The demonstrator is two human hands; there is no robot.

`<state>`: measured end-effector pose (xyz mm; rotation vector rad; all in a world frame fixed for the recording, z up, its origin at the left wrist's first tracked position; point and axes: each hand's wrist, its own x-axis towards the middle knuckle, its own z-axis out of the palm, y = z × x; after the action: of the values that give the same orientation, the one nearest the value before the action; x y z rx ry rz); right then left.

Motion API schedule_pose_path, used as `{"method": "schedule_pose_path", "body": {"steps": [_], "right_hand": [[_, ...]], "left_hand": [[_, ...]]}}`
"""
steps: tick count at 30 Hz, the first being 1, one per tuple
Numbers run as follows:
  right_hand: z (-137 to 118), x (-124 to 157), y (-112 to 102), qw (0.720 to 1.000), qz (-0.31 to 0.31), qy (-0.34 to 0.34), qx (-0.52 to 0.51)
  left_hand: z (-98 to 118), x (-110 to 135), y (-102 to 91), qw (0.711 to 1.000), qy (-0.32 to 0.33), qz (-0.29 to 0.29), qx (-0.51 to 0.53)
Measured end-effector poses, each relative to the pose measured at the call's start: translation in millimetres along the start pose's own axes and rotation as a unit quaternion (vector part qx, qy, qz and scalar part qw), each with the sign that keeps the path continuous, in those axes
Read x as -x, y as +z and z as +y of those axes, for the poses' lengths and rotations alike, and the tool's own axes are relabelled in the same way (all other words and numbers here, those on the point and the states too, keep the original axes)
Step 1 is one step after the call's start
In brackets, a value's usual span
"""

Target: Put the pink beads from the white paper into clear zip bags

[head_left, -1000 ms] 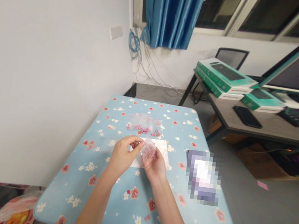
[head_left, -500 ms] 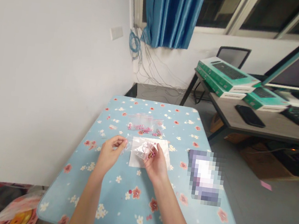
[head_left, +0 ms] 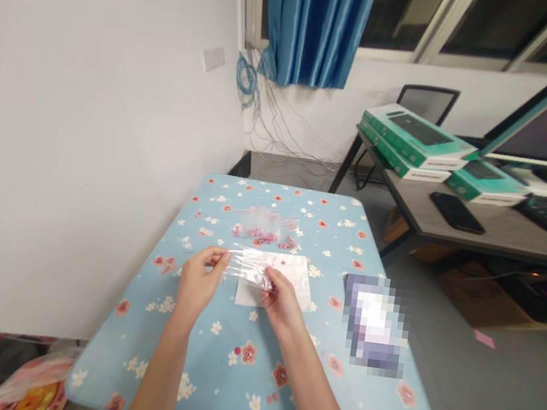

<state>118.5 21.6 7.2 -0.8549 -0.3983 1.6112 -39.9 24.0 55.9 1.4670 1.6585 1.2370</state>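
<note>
A clear plastic bag (head_left: 249, 270) is stretched sideways between my two hands, above a white sheet of paper (head_left: 294, 295) on the table. My left hand (head_left: 201, 277) pinches the bag's left end between thumb and fingers. The right end is gripped in my right hand (head_left: 284, 304), thumb on top, and the fingers hide what lies at that end. A small dark bead (head_left: 282, 263) appears to rest on the paper. Just beyond the paper lie several clear zip bags (head_left: 265, 231) with pink and reddish beads inside.
The table's blue floral cloth (head_left: 212, 365) surrounds the paper. A blurred-out purplish object (head_left: 373, 322) lies at the right edge. Farther right stands a desk (head_left: 453, 218) with green keyboard boxes (head_left: 413, 139), a black phone (head_left: 457, 212) and a monitor. A white wall runs along the left.
My right hand has turned over and closed on the bag's end, covering the beads that showed in its palm. The bag is now pulled taut between both hands.
</note>
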Motion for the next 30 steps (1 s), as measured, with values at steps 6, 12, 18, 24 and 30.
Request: {"method": "schedule_pose_path", "body": {"steps": [6, 12, 18, 24, 30], "right_hand": [[-5.2, 4.2, 7.3, 0.995, 0.054, 0.07, -0.049], [10.7, -1.6, 19.1, 0.988, 0.038, 0.138, -0.063], [28.2, -14.9, 39.3, 0.971, 0.034, 0.226, -0.067], [29.6, -16.8, 45.8, 0.959, 0.045, 0.264, -0.095], [10.9, -17.3, 33.4, 0.976, -0.002, 0.206, -0.073]], "left_hand": [[-4.1, -2.1, -7.4, 0.999, 0.014, -0.029, -0.033], [-22.5, -9.1, -27.2, 0.998, 0.007, -0.014, -0.068], [-55.5, -20.2, -53.5, 0.992, -0.024, 0.02, -0.124], [-79.9, -25.7, -57.9, 0.983, -0.035, 0.015, -0.182], [-82.0, -22.0, -53.9, 0.956, -0.026, 0.009, -0.293]]}}
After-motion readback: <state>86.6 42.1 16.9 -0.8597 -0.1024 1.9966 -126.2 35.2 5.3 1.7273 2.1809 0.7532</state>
